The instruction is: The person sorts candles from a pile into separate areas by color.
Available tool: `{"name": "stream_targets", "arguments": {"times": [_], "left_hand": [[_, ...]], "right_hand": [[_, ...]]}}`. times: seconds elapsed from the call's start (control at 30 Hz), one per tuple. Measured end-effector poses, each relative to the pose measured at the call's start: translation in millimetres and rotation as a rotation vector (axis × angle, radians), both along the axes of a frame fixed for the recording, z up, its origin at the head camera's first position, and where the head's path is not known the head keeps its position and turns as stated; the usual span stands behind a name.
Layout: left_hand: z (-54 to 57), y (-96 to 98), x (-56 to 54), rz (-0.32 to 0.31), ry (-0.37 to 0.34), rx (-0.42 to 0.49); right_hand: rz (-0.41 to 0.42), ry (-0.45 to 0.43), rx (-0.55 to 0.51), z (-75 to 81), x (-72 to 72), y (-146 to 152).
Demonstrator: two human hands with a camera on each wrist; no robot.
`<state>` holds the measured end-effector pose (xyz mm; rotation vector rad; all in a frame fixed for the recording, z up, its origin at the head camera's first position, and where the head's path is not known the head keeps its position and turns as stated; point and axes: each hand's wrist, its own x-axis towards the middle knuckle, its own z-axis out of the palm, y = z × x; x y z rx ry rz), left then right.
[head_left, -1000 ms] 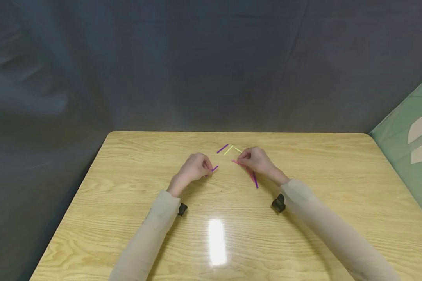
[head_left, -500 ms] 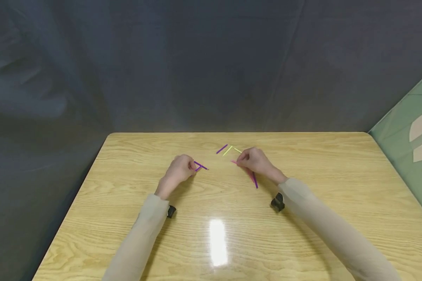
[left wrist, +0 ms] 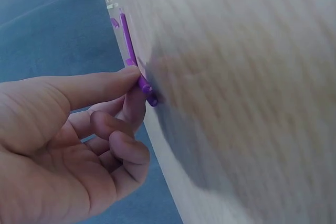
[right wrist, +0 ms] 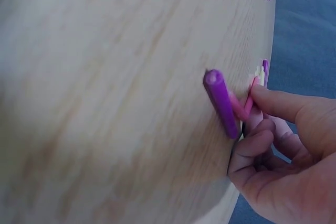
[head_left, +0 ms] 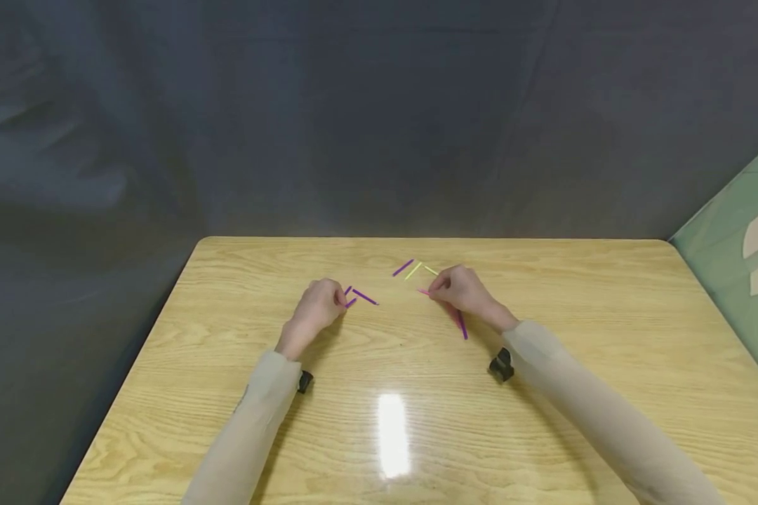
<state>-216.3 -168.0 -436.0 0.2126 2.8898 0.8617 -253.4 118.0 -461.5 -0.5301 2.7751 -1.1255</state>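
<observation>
Compared with a second ago, the person's left hand (head_left: 316, 306) has moved leftward over the wooden table (head_left: 328, 435), away from the right hand (head_left: 464, 289), which stays nearly in place. Left thumb and fingertip pinch a short purple stick (head_left: 351, 303), just beside two more purple sticks (head_left: 366, 297). Right thumb and forefinger pinch a pink stick (right wrist: 249, 103) (the other fingers curl loosely). Yellow-green sticks (head_left: 413, 271) lie just beyond the right hand.
</observation>
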Motion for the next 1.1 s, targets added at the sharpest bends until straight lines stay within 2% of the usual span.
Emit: {"name": "stream_targets", "arguments": {"times": [0.63, 1.1], "left_hand": [[-5.9, 5.8, 0.8, 0.012, -0.033, -0.001], [-4.3, 7.0, 1.6, 0.000, -0.031, 0.001]], "right_hand": [[-0.005, -0.048, -0.002, 1.4, 2.6, 0.1], [-0.002, -0.031, 0.002, 2.4, 3.1, 0.0]]}}
